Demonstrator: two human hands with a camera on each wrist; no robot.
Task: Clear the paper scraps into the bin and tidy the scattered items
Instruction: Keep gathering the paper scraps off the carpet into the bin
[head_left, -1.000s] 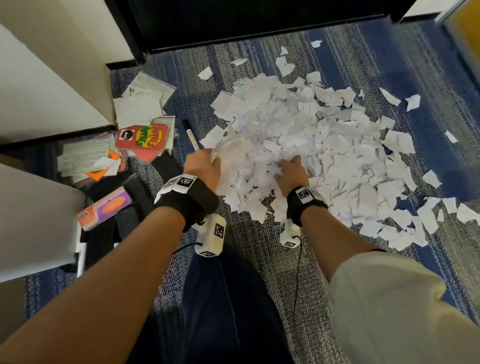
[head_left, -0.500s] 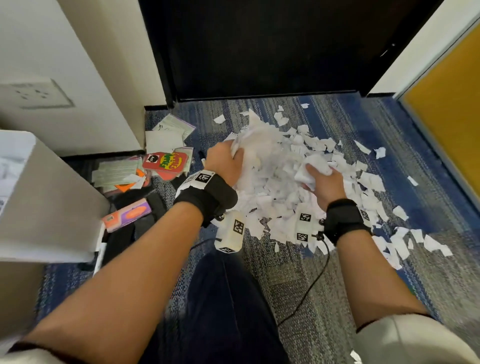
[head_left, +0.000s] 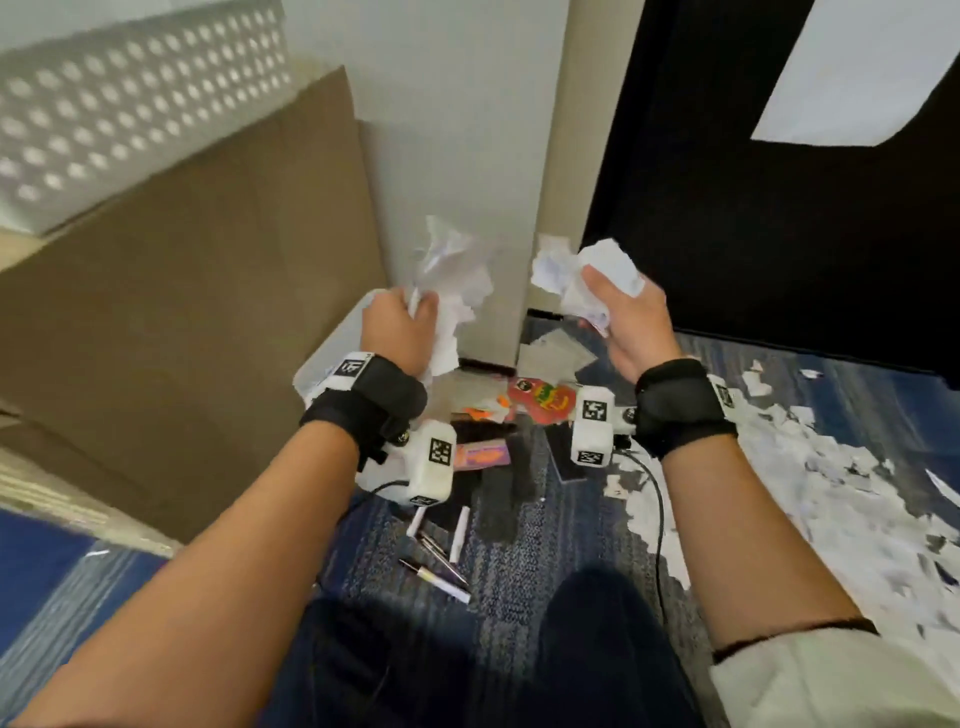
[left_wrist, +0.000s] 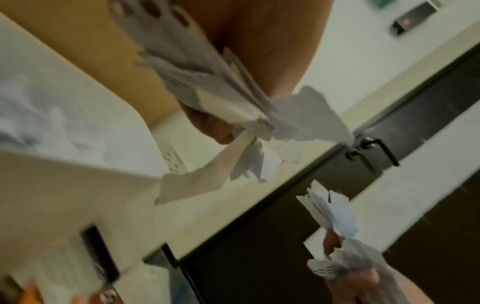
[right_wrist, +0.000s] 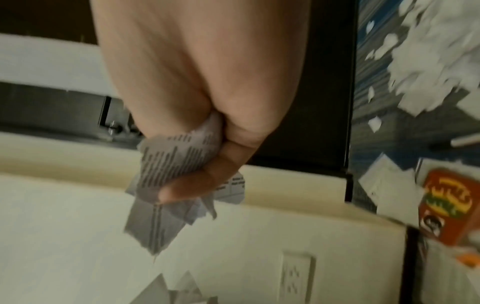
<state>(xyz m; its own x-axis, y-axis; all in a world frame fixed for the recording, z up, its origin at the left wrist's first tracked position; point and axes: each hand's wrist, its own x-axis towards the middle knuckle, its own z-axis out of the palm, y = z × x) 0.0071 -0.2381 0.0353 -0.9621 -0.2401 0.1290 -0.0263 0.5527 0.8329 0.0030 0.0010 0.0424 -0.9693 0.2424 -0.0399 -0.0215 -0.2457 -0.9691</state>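
Scraps (head_left: 452, 270) fill my left hand (head_left: 397, 332), fingers curled tight; my right hand (head_left: 631, 322) grips a second wad (head_left: 582, 280). Both are raised beside the bin (head_left: 332, 353); three pens (head_left: 441, 561) lie on carpet.

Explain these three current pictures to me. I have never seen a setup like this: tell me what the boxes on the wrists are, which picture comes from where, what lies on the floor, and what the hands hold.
No machine here: a person wears small cameras strapped to the wrists and one on the head. The wide picture is the head view, looking down at both arms. The other two look along each hand from its wrist.

The left hand grips a bunch of paper scraps, and the right hand grips another bunch; the right wrist view shows printed lines on them.

On the blue carpet lie a spread of white scraps, some pens, a red card and other papers. A brown cardboard sheet leans at the left.
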